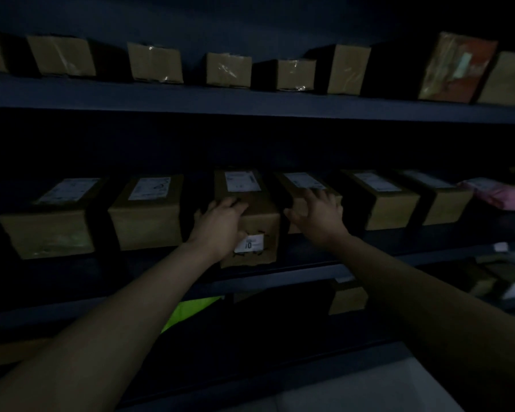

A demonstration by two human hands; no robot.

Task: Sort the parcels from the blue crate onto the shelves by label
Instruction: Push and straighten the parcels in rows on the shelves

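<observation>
Forearms (101, 337) at parcel (260, 221) on dark, laden shelves (250, 105)

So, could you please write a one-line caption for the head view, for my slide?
Left hand grips a cardboard parcel labelled 10 on the middle shelf; right hand touches the neighbouring parcel.

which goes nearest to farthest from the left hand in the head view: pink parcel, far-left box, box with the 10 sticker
1. box with the 10 sticker, gripped by the left hand
2. far-left box, left end of the row
3. pink parcel, far right end
</observation>
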